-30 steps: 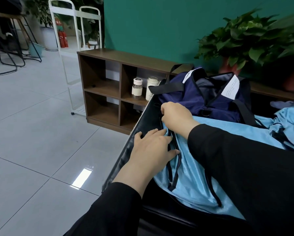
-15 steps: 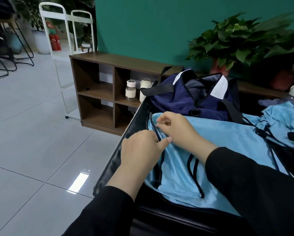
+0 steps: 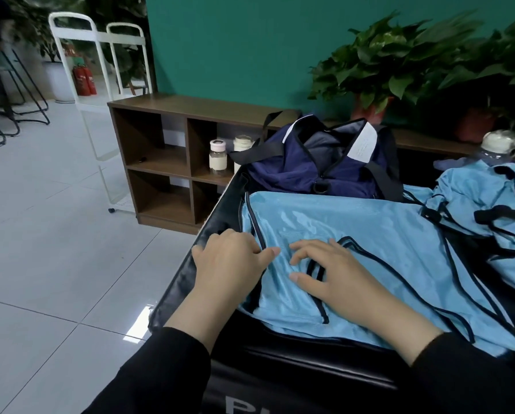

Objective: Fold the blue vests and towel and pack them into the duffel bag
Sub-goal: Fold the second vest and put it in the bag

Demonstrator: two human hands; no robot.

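Running off right edge: heap of further vests (image 3: 489, 201), extent unreadable. Hiding under left hand (image 3: 229, 261): near-left corner of spread vest (image 3: 354, 234). Covering vest strap loop partly: right hand (image 3: 336, 273). Showing only partly behind vest heap: white-capped bottle (image 3: 499, 144), body blurred. Carrying white label (image 3: 362, 143) on duffel bag (image 3: 316, 165), print too small to read. Blurring badly: plants (image 3: 405, 61). Cutting off at bottom edge: white lettering (image 3: 244, 406) on black surface (image 3: 280, 369). Towel not identifiable.

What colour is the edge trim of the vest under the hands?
Black, on the light blue vest; seen in the head view.
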